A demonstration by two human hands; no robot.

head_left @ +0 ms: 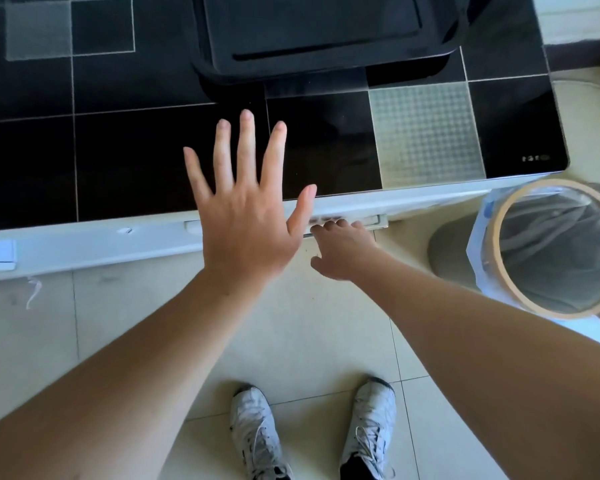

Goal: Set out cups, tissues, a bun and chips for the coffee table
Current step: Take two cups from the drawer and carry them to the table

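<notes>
A coffee table [125,161] with a glossy black tiled top and a white front edge fills the upper view. My left hand [246,216] hovers over its front edge with all fingers spread and straight, holding nothing. Lower down, my right hand [343,251] reaches to the drawer handle [374,221] set in the table's white front, with its fingers curled on the handle. A black tray [326,64] stands on the table at the back. No cups, tissues, bun or chips show in this view.
A round waste bin [555,251] with a tan rim and a plastic liner stands on the floor at the right, close to my right forearm. My two white shoes [312,431] stand on pale floor tiles before the table.
</notes>
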